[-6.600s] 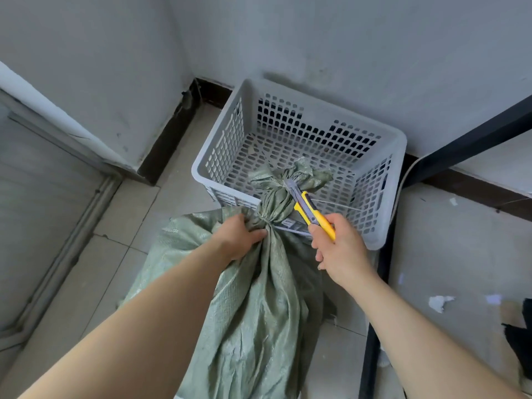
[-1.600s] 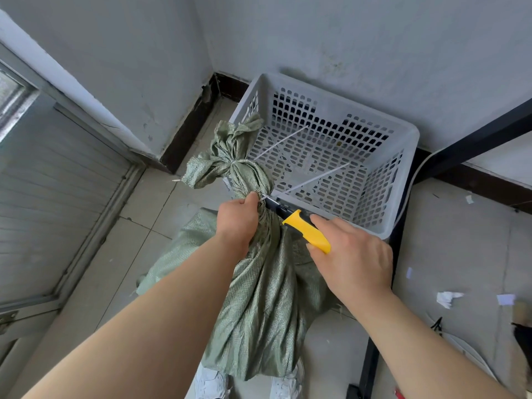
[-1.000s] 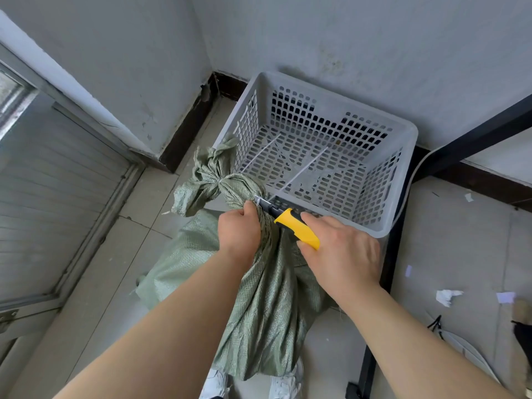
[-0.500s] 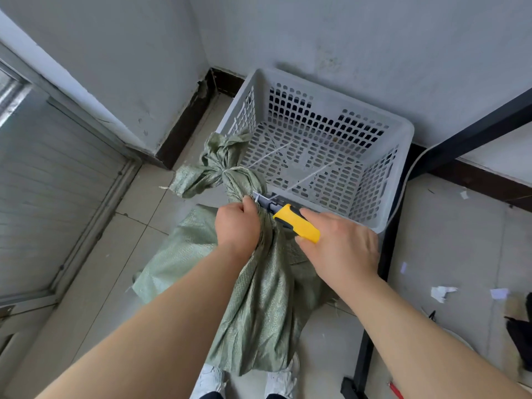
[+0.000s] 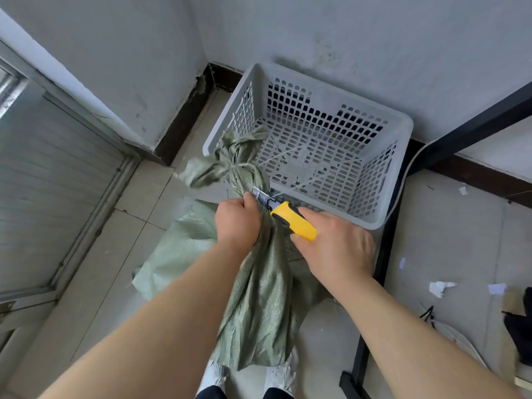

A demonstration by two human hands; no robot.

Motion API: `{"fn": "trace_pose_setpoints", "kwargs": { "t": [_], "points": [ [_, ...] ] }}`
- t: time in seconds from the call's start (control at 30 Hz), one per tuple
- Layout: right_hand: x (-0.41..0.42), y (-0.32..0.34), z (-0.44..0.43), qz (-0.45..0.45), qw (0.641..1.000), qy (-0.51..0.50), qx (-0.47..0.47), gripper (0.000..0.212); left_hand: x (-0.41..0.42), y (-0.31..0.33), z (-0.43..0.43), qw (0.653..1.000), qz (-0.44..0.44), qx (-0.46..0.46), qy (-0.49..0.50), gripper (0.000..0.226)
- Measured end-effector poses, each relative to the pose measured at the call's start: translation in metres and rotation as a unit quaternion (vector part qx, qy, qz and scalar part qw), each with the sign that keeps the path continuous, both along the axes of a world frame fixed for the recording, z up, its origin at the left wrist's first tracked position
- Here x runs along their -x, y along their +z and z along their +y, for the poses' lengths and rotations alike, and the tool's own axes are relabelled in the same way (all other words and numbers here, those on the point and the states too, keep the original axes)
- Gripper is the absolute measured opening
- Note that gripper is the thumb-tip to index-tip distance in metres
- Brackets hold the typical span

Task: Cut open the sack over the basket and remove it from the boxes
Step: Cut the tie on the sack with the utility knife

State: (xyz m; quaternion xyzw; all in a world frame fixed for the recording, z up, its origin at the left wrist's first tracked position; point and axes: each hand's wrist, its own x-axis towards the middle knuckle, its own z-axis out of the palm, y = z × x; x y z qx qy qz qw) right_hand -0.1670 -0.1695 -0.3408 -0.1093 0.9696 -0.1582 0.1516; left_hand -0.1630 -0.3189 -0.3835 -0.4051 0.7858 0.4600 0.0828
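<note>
The left hand (image 5: 236,218) has its fingers clenched around the neck of the green woven plastic sack (image 5: 259,298). The right hand (image 5: 336,249) grips a yellow box cutter knife (image 5: 292,220), its blade touching the sack. The sack's tied top hangs at 9 o'clock over the rim of the grey plastic basket with holes (image 5: 380,220).

The sack (image 5: 259,298) hides whatever it contains.

The basket (image 5: 383,223) lies open from above — nothing but thin strings cross its floor. The sack (image 5: 259,298) neck blocks its near-left corner; walls close behind, a black frame leg (image 5: 383,269) hems the right.
</note>
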Motion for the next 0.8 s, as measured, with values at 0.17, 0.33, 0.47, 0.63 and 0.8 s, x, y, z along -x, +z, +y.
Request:
{"fn": "trace_pose_setpoints", "kwargs": {
  "t": [0.17, 0.33, 0.47, 0.63, 0.8],
  "points": [
    [0.067, 0.023, -0.020, 0.068, 0.995, -0.054, 0.054, 0.023, -0.047, -0.014, 0.040, 0.999, -0.026, -0.012, -0.037, 0.054],
    [0.043, 0.014, 0.000, 0.033, 0.996, -0.062, 0.048, 0.025, -0.027, -0.013, 0.000, 0.998, -0.025, -0.055, -0.004, 0.044],
    [0.035, 0.010, 0.002, 0.008, 0.995, -0.074, 0.066, 0.030, -0.010, -0.003, -0.014, 0.982, -0.026, -0.180, 0.045, 0.045],
    [0.043, 0.030, 0.002, -0.003, 0.994, -0.066, 0.089, 0.026, 0.014, 0.027, -0.028, 0.980, -0.030, -0.189, 0.050, 0.015],
    [0.054, 0.056, -0.001, 0.017, 0.994, -0.053, 0.092, 0.029, 0.036, 0.049, -0.034, 0.974, -0.036, -0.222, -0.026, 0.066]
  ]
}}
